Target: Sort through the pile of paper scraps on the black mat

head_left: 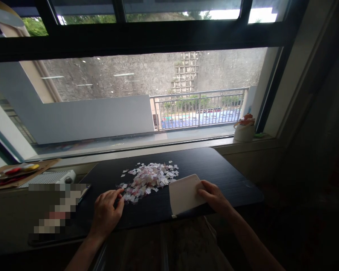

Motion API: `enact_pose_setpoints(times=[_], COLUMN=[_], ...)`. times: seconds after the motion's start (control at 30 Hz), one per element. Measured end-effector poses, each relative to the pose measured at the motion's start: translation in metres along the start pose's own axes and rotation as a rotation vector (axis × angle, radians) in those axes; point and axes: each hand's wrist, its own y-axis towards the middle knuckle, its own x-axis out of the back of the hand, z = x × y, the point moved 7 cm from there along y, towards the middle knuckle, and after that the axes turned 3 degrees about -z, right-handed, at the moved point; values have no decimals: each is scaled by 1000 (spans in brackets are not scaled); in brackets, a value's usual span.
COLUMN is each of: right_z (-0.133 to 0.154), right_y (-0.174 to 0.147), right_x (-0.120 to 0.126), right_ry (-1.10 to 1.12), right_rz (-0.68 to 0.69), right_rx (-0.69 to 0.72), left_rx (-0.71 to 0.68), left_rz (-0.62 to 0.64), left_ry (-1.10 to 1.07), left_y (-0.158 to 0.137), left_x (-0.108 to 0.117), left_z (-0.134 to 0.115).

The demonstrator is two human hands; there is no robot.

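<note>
A loose heap of small paper squares [149, 177], mostly white with some pinkish ones, lies on the dark tabletop [197, 162]. My left hand [109, 207] is at the heap's near left edge, fingers bent and thumb apart from them, with nothing visible held. To the right of the heap, my right hand [213, 194] grips a flat white scraper [183, 194] by its right side, thumb on top. The scraper has rounded corners and a small hole near its upper corner. Its lower edge is close to the table's near edge, beside a small pale scrap [174, 216].
A blurred-out object [59, 207] occupies the table's left end. Behind it are a white slatted box [49, 178] and a cardboard piece [49, 164] with colourful items. A white jug with an orange top [244, 130] stands on the windowsill [169, 145] at right.
</note>
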Motion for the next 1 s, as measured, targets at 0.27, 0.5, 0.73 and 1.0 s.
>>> enact_pose_setpoints(times=[0.27,0.5,0.73,1.0], right_z=[-1,0,-1,3], right_y=[-1,-1,0,-3], right_x=[3,-2,-3,5], right_ry=[1,-19,-12,48], right_rz=[-36,24,31,-7], right_rx=[14,15,15,32], left_rx=[28,8,-2,30], left_rz=[-6,-13,-2,0], left_ry=[11,12,18,-6], left_y=[1,1,1,0], left_x=[0,2,2,0], left_z=[1,-2,-2,1])
